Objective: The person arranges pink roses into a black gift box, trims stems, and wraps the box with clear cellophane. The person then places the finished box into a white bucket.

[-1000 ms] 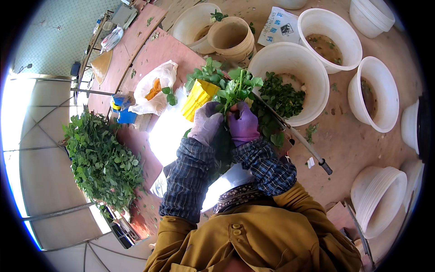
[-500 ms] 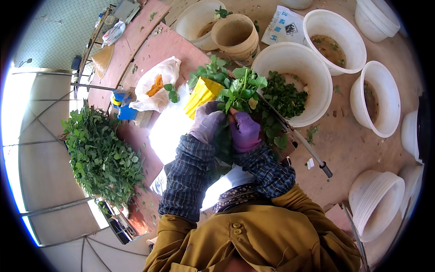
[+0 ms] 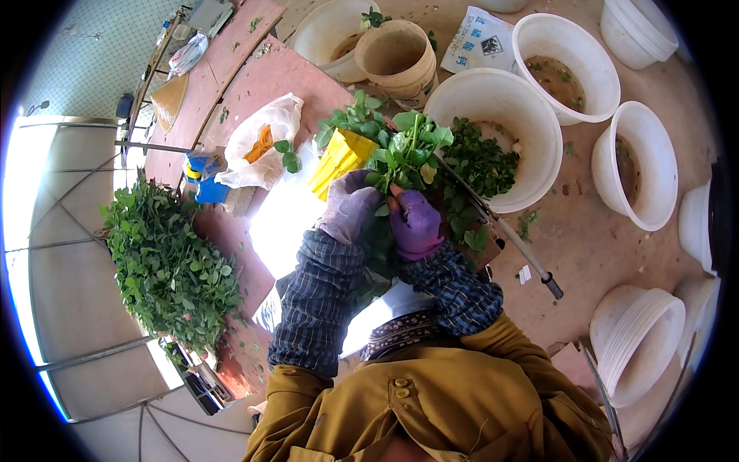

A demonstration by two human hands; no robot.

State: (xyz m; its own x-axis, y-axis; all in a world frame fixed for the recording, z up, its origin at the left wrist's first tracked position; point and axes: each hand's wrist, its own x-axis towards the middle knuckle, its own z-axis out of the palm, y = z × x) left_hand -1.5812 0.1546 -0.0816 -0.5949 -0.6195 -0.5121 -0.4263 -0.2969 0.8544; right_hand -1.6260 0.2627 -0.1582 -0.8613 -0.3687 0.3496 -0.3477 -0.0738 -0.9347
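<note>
My left hand (image 3: 348, 208), in a pale lilac glove, is closed around the lower part of some leafy green stems (image 3: 409, 154). Close beside it, my right hand (image 3: 416, 223) in a darker purple glove has its fingers curled in a pinch at the same stems; a bare fingertip shows. The exact grip is partly hidden by leaves and gloves. Just beyond the left hand a folded yellow sheet (image 3: 339, 163) lies against the leaves. More leaves hang below the right hand, beside a metal bar (image 3: 517, 240).
A white tub (image 3: 543, 165) with loose leaves stands right of the bar, among other tubs and a beige bucket (image 3: 394, 58). On the reddish table (image 3: 296, 77) lie a plastic bag (image 3: 265, 165) with orange bands and a blue-yellow tool (image 3: 208, 185). A large leafy heap (image 3: 173, 266) is at left.
The whole view has shifted very slightly. Both hands stay at the leafy stems, with only a small change in the left hand's pose.
</note>
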